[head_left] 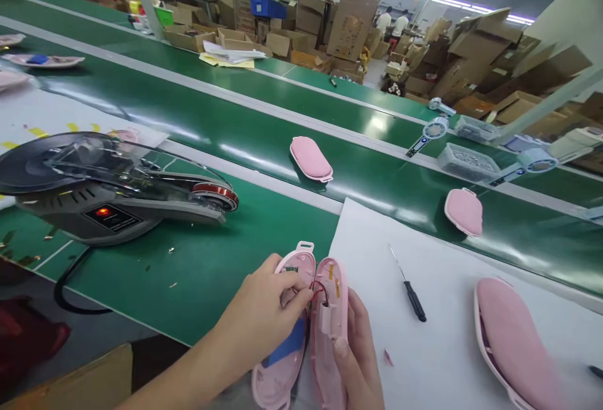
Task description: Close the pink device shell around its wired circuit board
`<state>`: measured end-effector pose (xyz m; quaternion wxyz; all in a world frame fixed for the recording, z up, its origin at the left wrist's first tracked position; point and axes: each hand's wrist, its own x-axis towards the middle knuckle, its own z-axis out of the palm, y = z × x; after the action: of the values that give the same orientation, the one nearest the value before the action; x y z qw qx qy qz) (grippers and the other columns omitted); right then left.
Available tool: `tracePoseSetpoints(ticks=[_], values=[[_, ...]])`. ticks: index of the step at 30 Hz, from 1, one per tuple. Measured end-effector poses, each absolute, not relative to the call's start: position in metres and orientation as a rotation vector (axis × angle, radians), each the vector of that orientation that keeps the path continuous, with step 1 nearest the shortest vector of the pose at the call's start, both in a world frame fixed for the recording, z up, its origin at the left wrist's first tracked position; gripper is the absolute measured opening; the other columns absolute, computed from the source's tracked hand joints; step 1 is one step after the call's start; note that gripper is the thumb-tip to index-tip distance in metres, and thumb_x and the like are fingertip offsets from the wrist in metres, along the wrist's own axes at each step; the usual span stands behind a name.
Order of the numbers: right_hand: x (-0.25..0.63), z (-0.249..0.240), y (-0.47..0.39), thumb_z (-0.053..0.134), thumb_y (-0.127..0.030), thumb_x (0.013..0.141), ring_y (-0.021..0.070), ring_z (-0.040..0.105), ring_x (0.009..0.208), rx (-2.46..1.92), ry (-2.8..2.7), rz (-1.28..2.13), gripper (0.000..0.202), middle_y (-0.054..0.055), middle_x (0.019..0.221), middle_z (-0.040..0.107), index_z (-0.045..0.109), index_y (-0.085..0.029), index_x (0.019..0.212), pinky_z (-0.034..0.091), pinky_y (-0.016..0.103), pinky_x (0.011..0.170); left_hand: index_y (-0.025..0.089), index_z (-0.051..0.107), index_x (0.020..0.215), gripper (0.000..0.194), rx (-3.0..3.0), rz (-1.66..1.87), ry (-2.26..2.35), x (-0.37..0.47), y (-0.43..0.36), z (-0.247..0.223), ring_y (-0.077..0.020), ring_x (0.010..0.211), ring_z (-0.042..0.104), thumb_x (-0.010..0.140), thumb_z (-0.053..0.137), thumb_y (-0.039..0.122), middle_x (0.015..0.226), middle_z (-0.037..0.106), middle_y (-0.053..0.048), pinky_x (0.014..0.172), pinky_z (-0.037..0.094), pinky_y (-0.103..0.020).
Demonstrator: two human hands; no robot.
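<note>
An opened pink plastic casing [330, 347] lies in two halves in front of me, inner sides up. My left hand [271, 303] reaches over the left half [298, 259], thumb and forefinger pinched at thin red wires [320, 285] between the halves. A small green circuit board and a blue patch [289, 342] show in that left half. My right hand [360, 353] grips the right half from its outer side, thumb over the rim. In this half sit a white cylindrical part [325, 318] and strips of amber tape [336, 281].
A tape dispenser [113, 212] with a lit red light stands at left. On the white sheet [372, 253] lie a screwdriver [413, 300] and a closed pink casing [513, 341]. More pink casings [311, 159] rest on the green belt. Handheld fans [434, 129] and plastic bins [468, 162] stand beyond.
</note>
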<state>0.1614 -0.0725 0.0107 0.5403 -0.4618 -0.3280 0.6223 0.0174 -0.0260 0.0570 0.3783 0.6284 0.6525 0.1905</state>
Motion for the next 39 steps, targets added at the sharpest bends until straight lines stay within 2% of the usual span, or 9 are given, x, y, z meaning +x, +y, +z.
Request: tracePoseSetpoints(ticks=[3, 7, 13, 18, 21, 25, 28, 33, 39], values=[[0.158, 0.007, -0.072, 0.068, -0.054, 0.075, 0.0264, 0.042, 0.128, -1.064, -0.829, 1.473, 0.062, 0.005, 0.138, 0.047, 0.049, -0.029, 0.129, 0.047, 0.033, 0.096, 0.03, 0.065, 0.086, 0.021, 1.628, 0.505, 1.701, 0.016, -0.027, 0.053, -0.0123, 0.063, 0.049, 0.086, 0.044, 0.028, 0.083, 0.045, 0.001, 0.058, 0.035, -0.025], [0.152, 0.005, -0.074, 0.067, -0.054, 0.077, 0.0246, 0.046, 0.125, -1.029, -0.845, 1.479, 0.056, 0.001, 0.141, 0.045, 0.05, -0.034, 0.126, 0.047, 0.032, 0.096, 0.043, 0.047, 0.123, 0.051, 1.656, 0.473, 1.73, 0.01, -0.026, 0.061, -0.0146, 0.065, 0.05, 0.081, 0.042, 0.015, 0.088, 0.05, 0.002, 0.059, 0.034, -0.026], [0.151, 0.001, -0.078, 0.067, -0.057, 0.074, 0.0282, 0.049, 0.121, -0.992, -0.967, 1.528, 0.067, 0.007, 0.133, 0.052, 0.046, -0.027, 0.13, 0.048, 0.034, 0.094, 0.041, 0.05, 0.124, 0.051, 1.725, 0.282, 1.781, -0.003, -0.023, 0.074, -0.0176, 0.066, 0.051, 0.078, 0.046, 0.018, 0.086, 0.053, 0.0, 0.06, 0.034, -0.027], [0.144, 0.006, -0.082, 0.062, -0.059, 0.075, 0.0368, 0.036, 0.13, -0.962, -0.933, 1.482, 0.069, 0.01, 0.142, 0.041, 0.045, -0.025, 0.132, 0.037, 0.05, 0.103, 0.044, 0.043, 0.128, 0.054, 1.777, 0.313, 1.784, -0.008, -0.025, 0.071, -0.0162, 0.062, 0.049, 0.081, 0.044, 0.017, 0.086, 0.051, 0.0, 0.057, 0.031, -0.026], [0.143, 0.005, -0.085, 0.061, -0.06, 0.075, 0.0387, 0.034, 0.13, -0.996, -0.938, 1.419, 0.068, 0.011, 0.142, 0.041, 0.046, -0.024, 0.132, 0.034, 0.054, 0.105, 0.038, 0.063, 0.102, 0.033, 1.834, 0.242, 1.738, -0.008, -0.025, 0.073, -0.0164, 0.062, 0.049, 0.084, 0.041, 0.02, 0.081, 0.047, -0.001, 0.055, 0.028, -0.026], [0.146, 0.004, -0.079, 0.066, -0.059, 0.074, 0.0341, 0.038, 0.13, -1.159, -0.967, 1.409, 0.07, 0.011, 0.14, 0.043, 0.046, -0.024, 0.131, 0.04, 0.047, 0.102, 0.03, 0.065, 0.08, 0.029, 1.878, 0.213, 1.742, -0.003, -0.025, 0.075, -0.0132, 0.051, 0.042, 0.087, 0.038, 0.021, 0.074, 0.042, 0.0, 0.049, 0.022, -0.026], [0.148, 0.004, -0.073, 0.066, -0.054, 0.076, 0.0301, 0.039, 0.129, -1.113, -0.993, 1.448, 0.064, 0.008, 0.141, 0.044, 0.047, -0.026, 0.13, 0.043, 0.041, 0.1, 0.038, 0.059, 0.104, 0.033, 1.824, 0.305, 1.749, 0.0, -0.028, 0.073, -0.014, 0.054, 0.044, 0.087, 0.037, 0.02, 0.079, 0.046, 0.001, 0.048, 0.025, -0.025], [0.154, -0.001, -0.069, 0.064, -0.052, 0.079, 0.0298, 0.044, 0.126, -1.053, -0.954, 1.537, 0.061, 0.008, 0.139, 0.046, 0.046, -0.026, 0.131, 0.046, 0.041, 0.097, 0.047, 0.014, 0.14, 0.066, 1.598, 0.538, 1.689, 0.003, -0.037, 0.061, -0.018, 0.078, 0.056, 0.087, 0.042, 0.02, 0.105, 0.054, 0.001, 0.066, 0.042, -0.029], [0.154, -0.001, -0.07, 0.061, -0.054, 0.08, 0.0302, 0.044, 0.126, -1.102, -0.99, 1.544, 0.062, 0.009, 0.138, 0.047, 0.046, -0.024, 0.132, 0.047, 0.04, 0.095, 0.034, 0.016, 0.143, 0.066, 1.499, 0.662, 1.827, 0.014, -0.041, 0.047, -0.0196, 0.083, 0.059, 0.085, 0.038, 0.013, 0.118, 0.054, -0.005, 0.071, 0.045, -0.032]])
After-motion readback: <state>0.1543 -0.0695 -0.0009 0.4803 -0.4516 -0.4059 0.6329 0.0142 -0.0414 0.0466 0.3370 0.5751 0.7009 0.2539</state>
